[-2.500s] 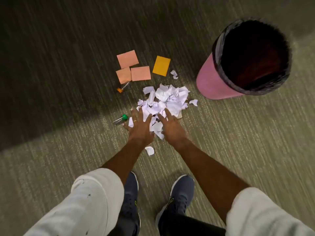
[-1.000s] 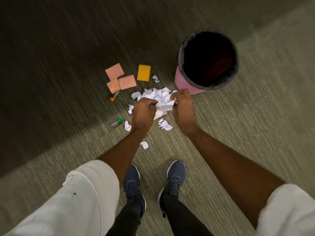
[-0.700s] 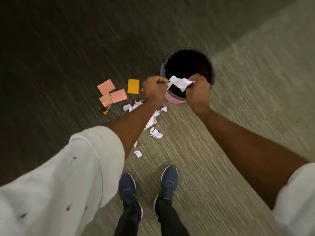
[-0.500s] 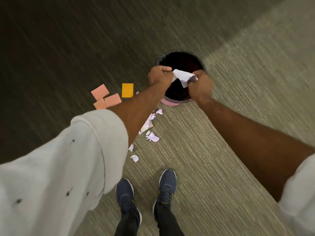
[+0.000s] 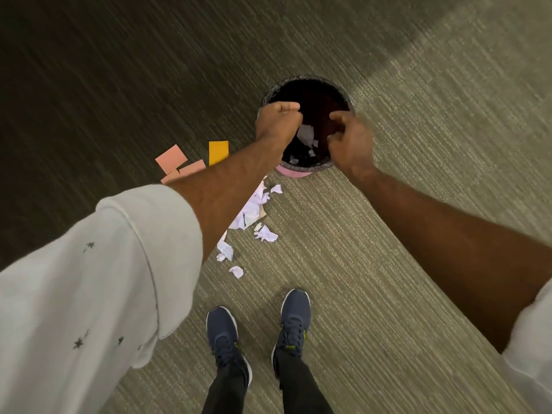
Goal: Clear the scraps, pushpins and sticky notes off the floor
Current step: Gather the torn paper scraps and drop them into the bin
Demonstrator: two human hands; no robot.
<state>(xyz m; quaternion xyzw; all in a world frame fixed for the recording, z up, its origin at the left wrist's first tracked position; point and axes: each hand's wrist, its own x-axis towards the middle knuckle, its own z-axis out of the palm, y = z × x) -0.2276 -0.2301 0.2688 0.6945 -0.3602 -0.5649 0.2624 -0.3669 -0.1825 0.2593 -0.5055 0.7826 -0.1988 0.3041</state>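
Both my hands hover over the mouth of the pink bin (image 5: 294,173) with its dark liner. My left hand (image 5: 277,122) has its fingers curled in a fist over the bin's left rim, and nothing shows in it. My right hand (image 5: 351,143) is over the right side with loosely curled fingers and holds nothing. White scraps (image 5: 306,134) are inside the bin between the hands. More white scraps (image 5: 254,209) lie on the carpet in front of the bin. Pink sticky notes (image 5: 171,158) and an orange sticky note (image 5: 218,152) lie to its left. My left forearm hides the pushpins.
My two dark blue shoes (image 5: 294,321) stand on the carpet just behind the scattered scraps. Single scraps (image 5: 236,271) lie close to my left shoe. The carpet is dark in shadow at the far left and lit on the right.
I lifted a bundle of white scraps from the floor pile between both hands and carried it over the bin. The hands have moved apart and the scraps now lie in the bin.
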